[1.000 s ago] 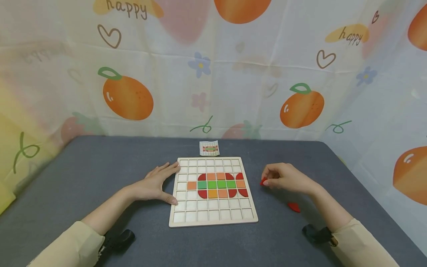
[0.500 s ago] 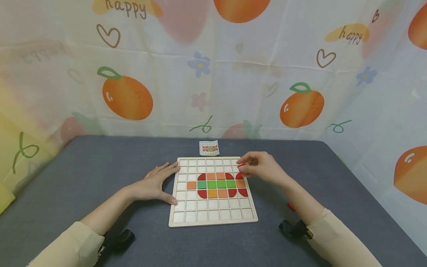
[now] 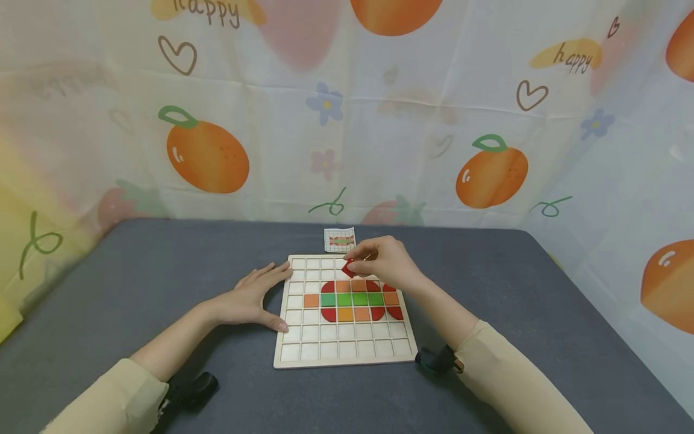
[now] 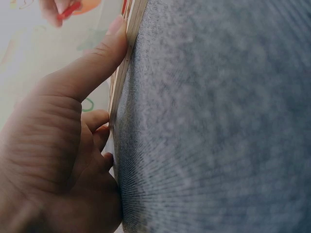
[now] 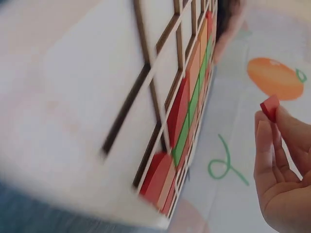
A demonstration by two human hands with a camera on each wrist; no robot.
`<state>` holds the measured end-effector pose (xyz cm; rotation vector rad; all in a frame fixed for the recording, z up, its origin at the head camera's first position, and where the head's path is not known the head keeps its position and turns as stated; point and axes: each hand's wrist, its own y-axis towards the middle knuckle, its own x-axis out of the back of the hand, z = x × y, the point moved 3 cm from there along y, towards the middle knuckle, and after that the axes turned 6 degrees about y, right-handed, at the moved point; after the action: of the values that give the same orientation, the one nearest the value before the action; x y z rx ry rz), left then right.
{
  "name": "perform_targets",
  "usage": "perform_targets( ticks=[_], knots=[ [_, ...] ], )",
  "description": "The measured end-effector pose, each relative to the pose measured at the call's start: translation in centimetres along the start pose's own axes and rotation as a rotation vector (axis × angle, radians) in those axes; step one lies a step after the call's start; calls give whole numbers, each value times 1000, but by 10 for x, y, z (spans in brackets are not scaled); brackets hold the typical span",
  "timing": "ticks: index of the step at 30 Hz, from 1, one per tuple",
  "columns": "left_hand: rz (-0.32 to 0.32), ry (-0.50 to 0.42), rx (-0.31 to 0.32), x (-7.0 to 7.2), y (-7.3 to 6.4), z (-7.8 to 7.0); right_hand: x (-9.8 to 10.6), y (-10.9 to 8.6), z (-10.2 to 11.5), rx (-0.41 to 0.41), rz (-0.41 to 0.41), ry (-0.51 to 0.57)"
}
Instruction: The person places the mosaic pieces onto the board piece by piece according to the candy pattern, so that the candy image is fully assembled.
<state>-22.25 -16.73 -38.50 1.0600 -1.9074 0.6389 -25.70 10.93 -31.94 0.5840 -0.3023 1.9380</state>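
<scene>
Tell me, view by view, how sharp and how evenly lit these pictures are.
Head view: soft, even light, sharp on the wooden board, only faint shadows under the arms. Left wrist view: the left hand and grey table cloth are close and soft. Right wrist view: the near board is smeared with blur, while the red piece in the right hand is fairly crisp.

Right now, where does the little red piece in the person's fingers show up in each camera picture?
Head: red piece just above centre, pinched by the right hand over the wooden board.
Left wrist: top left corner.
Right wrist: right edge, at the fingertips.
Shared landmark: the wooden board.
</scene>
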Motion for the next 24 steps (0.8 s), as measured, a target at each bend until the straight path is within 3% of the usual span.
perform_targets(
  ticks=[15,24],
  knots=[
    [3,-2,11,0,3,1,-43,35,20,39,105,-96],
    [8,-6,6,1,0,0,-65,43,19,86,225,-175]
  ],
)
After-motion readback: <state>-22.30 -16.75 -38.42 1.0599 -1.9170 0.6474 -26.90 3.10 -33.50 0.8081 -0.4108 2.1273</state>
